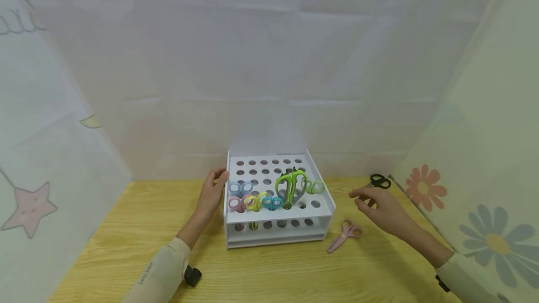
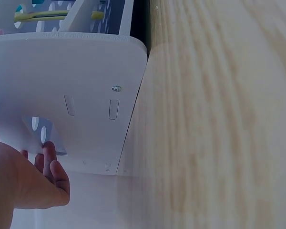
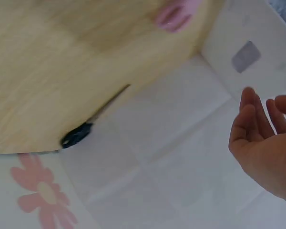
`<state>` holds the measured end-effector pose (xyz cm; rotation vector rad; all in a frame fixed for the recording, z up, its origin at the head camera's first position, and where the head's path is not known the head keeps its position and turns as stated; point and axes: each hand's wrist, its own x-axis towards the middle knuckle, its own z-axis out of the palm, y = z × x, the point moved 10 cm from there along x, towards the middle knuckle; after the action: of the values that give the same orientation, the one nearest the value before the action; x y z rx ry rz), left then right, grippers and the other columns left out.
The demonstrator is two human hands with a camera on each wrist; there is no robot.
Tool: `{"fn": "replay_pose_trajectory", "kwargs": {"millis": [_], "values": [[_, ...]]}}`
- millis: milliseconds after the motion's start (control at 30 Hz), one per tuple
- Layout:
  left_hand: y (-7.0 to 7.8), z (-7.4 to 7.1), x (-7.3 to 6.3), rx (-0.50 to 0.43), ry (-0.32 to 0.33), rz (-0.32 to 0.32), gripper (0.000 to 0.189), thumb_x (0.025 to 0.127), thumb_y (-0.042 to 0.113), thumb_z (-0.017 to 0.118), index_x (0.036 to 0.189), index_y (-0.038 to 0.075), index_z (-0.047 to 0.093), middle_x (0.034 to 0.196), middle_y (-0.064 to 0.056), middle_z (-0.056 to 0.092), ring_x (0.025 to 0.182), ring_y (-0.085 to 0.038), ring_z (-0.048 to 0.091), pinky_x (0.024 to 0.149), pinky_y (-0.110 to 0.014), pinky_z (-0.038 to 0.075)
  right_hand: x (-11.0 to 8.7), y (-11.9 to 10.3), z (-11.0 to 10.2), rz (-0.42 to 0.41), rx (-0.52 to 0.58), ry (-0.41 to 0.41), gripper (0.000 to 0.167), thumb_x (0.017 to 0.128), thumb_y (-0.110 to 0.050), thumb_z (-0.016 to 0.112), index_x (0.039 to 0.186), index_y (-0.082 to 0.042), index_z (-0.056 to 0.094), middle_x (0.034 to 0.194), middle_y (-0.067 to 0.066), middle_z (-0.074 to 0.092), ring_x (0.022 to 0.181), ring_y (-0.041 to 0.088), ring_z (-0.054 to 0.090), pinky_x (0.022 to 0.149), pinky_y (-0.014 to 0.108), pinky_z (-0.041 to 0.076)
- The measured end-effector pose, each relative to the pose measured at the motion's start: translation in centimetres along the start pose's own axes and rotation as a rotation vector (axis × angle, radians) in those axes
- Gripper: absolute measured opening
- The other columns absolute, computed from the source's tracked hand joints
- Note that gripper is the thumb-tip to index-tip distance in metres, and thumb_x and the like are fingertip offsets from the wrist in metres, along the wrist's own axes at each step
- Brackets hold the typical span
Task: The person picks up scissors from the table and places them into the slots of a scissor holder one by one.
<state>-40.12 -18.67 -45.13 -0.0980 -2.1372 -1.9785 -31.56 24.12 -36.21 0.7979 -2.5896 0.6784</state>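
My left hand (image 1: 214,191) grips the left side panel of a white rack (image 1: 275,237) with round holes. In the left wrist view its fingers (image 2: 49,160) are curled at the panel's cutout. My right hand (image 1: 381,207) hovers right of the rack with loosely bent fingers, holding nothing. Pink scissors (image 1: 344,234) lie below and left of it, and black scissors (image 1: 380,181) lie just beyond it. Standing handles-up in the rack are light blue scissors (image 1: 235,189), pink-handled scissors (image 1: 234,204), yellow scissors (image 1: 251,204), teal scissors (image 1: 272,203), large green scissors (image 1: 290,191) and light green scissors (image 1: 317,186).
The rack stands on a wood-grain table (image 1: 269,275), near the pale back wall (image 1: 269,83). A side wall (image 1: 484,162) with printed flowers bounds the right, and another (image 1: 50,153) with a star bounds the left.
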Motion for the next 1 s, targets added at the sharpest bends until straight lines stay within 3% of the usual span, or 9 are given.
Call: {"fn": "replay_pose_trajectory", "kwargs": {"millis": [67,167,300,433,600,833,1000], "values": [[-0.3,-0.1,0.1,-0.003,0.001,0.001,0.049,0.107,0.035,0.054,0.143,0.001,0.052,0.139,-0.018,0.052,0.111,-0.034,0.055,0.093,-0.042,0.046,-1.0,1.1,1.0,0.020,0.000,-0.065,0.022,0.095,0.001,0.069,0.114,-0.008,0.073,0.106,0.000,0.072,0.082,0.007,0.062,0.066,0.028,0.053],[-1.4,-0.2,0.7,-0.010,0.007,0.013,0.053,0.106,0.042,0.055,0.142,0.005,0.053,0.138,-0.016,0.052,0.112,-0.033,0.055,0.094,-0.042,0.045,-2.6,2.7,2.6,0.055,0.036,-0.185,0.022,0.097,-0.003,0.068,0.118,-0.004,0.070,0.110,0.006,0.071,0.084,0.009,0.062,0.064,0.028,0.052],[-1.5,-0.4,0.8,-0.009,0.016,0.023,0.053,0.104,0.044,0.057,0.141,0.006,0.055,0.137,-0.014,0.053,0.112,-0.034,0.055,0.094,-0.043,0.044,-4.0,3.9,4.3,0.073,0.087,-0.273,0.023,0.098,-0.006,0.069,0.119,0.003,0.068,0.107,0.012,0.069,0.082,0.011,0.062,0.061,0.027,0.052],[-1.4,-0.3,0.8,-0.013,0.019,0.029,0.053,0.103,0.046,0.058,0.139,0.007,0.056,0.137,-0.014,0.054,0.111,-0.034,0.056,0.094,-0.044,0.045,-4.6,4.8,5.3,0.096,0.079,-0.268,0.022,0.097,-0.009,0.071,0.114,0.006,0.069,0.094,0.006,0.068,0.074,0.009,0.061,0.061,0.027,0.053],[-1.7,-0.2,0.8,-0.017,0.023,0.019,0.052,0.103,0.045,0.058,0.139,0.008,0.056,0.136,-0.013,0.054,0.110,-0.033,0.056,0.093,-0.043,0.046,-5.2,6.3,6.7,0.198,0.053,-0.277,0.018,0.097,-0.013,0.072,0.107,0.001,0.070,0.082,-0.002,0.063,0.067,0.007,0.056,0.058,0.027,0.050],[-1.6,0.1,0.8,-0.014,0.021,0.021,0.053,0.103,0.047,0.058,0.139,0.008,0.056,0.135,-0.013,0.055,0.111,-0.034,0.056,0.094,-0.045,0.045,-5.6,8.5,7.7,0.335,0.014,-0.237,0.010,0.094,-0.012,0.073,0.098,-0.003,0.071,0.078,-0.002,0.062,0.068,0.011,0.056,0.058,0.029,0.048],[-1.4,-0.1,0.9,-0.012,0.034,0.033,0.051,0.103,0.044,0.059,0.139,0.007,0.057,0.134,-0.013,0.055,0.109,-0.033,0.057,0.094,-0.046,0.046,-5.3,9.1,8.1,0.364,0.000,-0.209,0.005,0.092,-0.008,0.074,0.093,-0.005,0.070,0.077,-0.002,0.062,0.066,0.013,0.055,0.056,0.029,0.047]]}}
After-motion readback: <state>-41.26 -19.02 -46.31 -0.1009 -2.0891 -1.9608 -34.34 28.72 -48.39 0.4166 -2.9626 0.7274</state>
